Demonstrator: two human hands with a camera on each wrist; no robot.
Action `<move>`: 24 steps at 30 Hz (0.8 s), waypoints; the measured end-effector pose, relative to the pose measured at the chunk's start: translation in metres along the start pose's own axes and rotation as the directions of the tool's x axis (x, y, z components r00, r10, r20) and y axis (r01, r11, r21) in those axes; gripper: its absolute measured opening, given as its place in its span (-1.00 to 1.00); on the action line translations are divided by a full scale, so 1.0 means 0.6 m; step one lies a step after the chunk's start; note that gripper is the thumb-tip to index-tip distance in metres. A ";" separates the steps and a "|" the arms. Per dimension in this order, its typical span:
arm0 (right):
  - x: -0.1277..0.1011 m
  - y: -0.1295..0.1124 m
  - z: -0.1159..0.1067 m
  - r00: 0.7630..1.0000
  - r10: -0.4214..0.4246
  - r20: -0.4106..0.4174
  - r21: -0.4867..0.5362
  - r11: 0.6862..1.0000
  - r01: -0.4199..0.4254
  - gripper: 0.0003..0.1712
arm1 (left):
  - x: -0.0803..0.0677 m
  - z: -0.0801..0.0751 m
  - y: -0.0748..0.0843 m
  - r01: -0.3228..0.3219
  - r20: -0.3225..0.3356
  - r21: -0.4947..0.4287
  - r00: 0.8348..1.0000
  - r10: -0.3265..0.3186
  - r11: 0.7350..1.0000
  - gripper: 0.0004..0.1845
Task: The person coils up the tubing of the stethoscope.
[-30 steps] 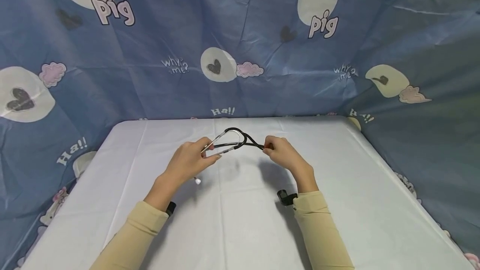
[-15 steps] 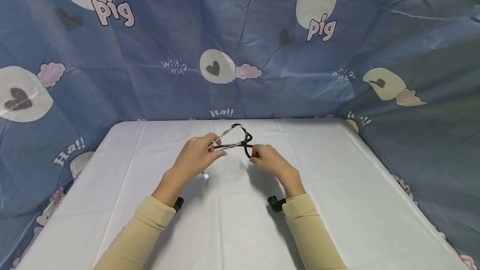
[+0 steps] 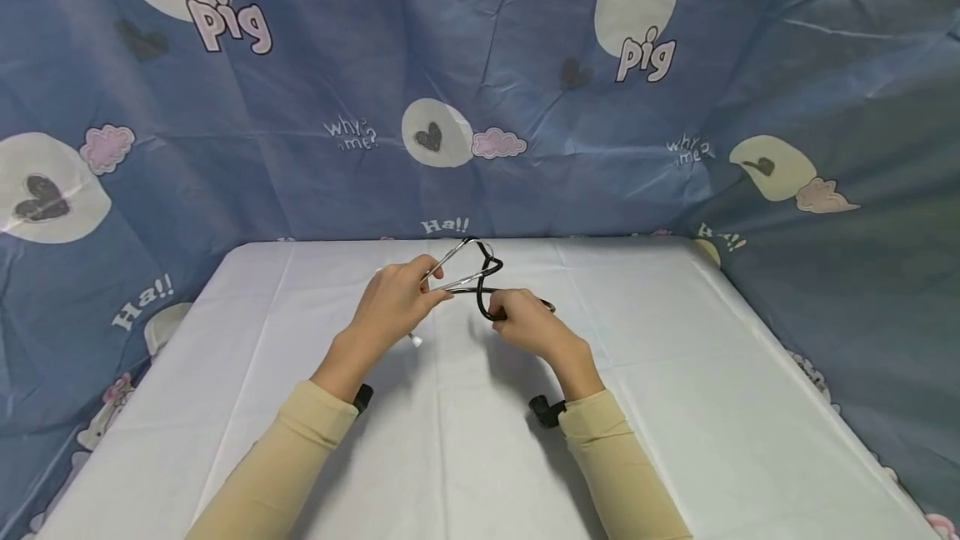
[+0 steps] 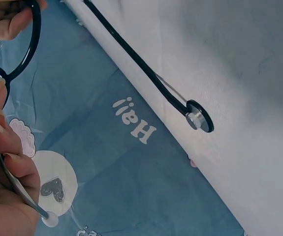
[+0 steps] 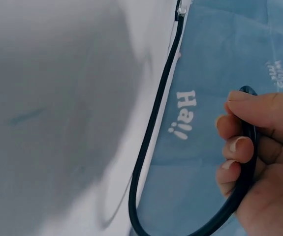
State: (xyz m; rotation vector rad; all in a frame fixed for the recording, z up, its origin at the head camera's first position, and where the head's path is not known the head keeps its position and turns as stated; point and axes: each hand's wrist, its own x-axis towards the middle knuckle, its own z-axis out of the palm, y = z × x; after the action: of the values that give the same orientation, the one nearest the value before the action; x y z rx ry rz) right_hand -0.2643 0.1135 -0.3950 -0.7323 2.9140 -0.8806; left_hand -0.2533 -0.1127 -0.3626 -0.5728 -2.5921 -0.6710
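A stethoscope (image 3: 481,290) is held up above the table between both hands. My left hand (image 3: 392,300) grips its metal ear tubes, and one white ear tip (image 3: 416,342) pokes out below that hand. Black tubing runs from the ear tubes into my right hand (image 3: 528,322), whose fingers curl round it. The right wrist view shows the tubing (image 5: 148,128) passing through this fist and bending into a long loop. In the left wrist view the round chest piece (image 4: 195,118) hangs at the tubing's end; in the head view it is hidden.
A white cloth covers the table (image 3: 675,407). Behind it and along its sides hangs a blue printed curtain (image 3: 300,182). Each wrist carries a small black camera, such as the right one (image 3: 543,412).
My right hand has come left, nearer the left hand, and the tubing between them now bends downward into a loop. The left hand has shifted slightly right and up, still gripping the ear tubes.
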 end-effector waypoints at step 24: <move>-0.021 -0.060 -0.030 0.973 -0.203 0.106 0.216 0.960 0.177 -0.87 | 0.004 0.028 0.003 -0.075 -0.004 0.125 0.997 0.076 0.989 -0.68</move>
State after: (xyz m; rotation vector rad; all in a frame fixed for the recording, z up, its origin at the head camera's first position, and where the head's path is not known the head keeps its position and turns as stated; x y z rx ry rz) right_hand -0.2400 0.1024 -0.3625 -1.0217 2.6243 -1.0865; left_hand -0.2590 -0.1021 -0.3743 -0.6228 -2.5683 -0.4822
